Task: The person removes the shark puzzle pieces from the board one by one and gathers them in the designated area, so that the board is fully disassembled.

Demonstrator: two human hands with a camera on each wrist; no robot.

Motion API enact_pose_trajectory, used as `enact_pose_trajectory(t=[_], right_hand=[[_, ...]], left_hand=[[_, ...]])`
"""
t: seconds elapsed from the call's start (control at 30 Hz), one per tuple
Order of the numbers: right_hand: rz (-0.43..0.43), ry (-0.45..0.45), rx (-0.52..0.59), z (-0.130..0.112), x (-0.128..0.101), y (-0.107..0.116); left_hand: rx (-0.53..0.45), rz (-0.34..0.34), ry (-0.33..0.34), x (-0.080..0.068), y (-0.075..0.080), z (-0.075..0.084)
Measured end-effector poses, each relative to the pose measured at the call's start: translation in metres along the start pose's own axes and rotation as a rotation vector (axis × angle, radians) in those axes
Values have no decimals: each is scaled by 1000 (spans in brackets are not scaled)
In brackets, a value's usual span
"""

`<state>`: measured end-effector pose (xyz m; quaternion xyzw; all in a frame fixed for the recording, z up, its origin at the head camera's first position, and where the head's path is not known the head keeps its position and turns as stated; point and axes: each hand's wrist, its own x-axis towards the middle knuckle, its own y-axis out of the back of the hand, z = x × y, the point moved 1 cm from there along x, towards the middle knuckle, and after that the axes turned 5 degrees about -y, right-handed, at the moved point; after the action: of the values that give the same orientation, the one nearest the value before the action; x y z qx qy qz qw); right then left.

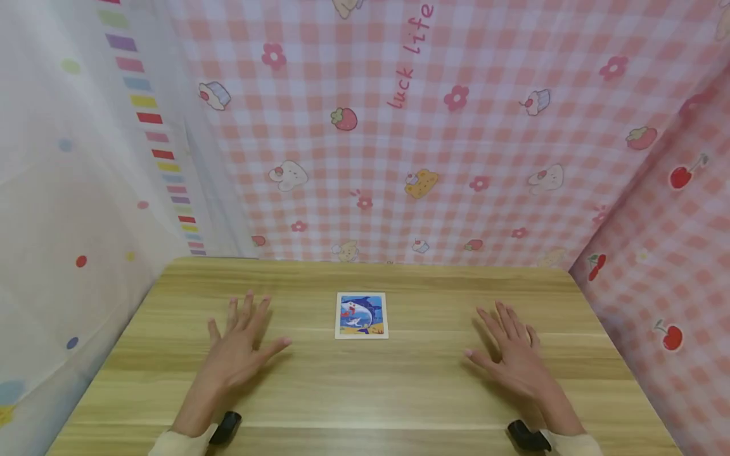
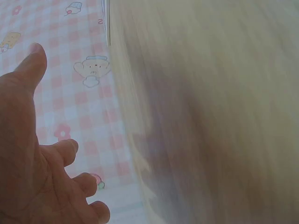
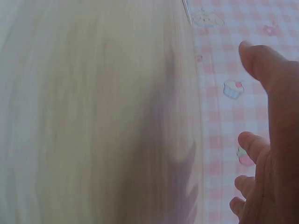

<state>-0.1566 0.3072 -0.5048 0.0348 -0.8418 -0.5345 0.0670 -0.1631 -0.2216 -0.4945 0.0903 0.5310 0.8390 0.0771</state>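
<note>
Only the head view shows the shark card point(image 1: 362, 315); wrist views blur.

A card point(image 1: 362, 315) lies mid-table point(image 1: 365, 392) — left hand point(image 1: 239, 348) beside it, right hand point(image 1: 513, 354) opposite.

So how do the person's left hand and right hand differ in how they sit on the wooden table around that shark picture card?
The left hand lies left of the square shark picture card, fingers angled up and rightward; the right hand lies right of it, fingers angled up and leftward. Both are spread, palm down over the light wooden table, holding nothing and clear of the card.
</note>
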Motion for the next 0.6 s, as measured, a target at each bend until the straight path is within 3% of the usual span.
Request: enact_pose_trajectory(t=[0.37, 0.6], right_hand=[[-2, 63, 68, -28, 13, -20], [4, 80, 113, -42, 23, -31]], left_hand=[[-23, -11, -7, 9, -4, 9], [-83, -21, -57, 16, -12, 22]])
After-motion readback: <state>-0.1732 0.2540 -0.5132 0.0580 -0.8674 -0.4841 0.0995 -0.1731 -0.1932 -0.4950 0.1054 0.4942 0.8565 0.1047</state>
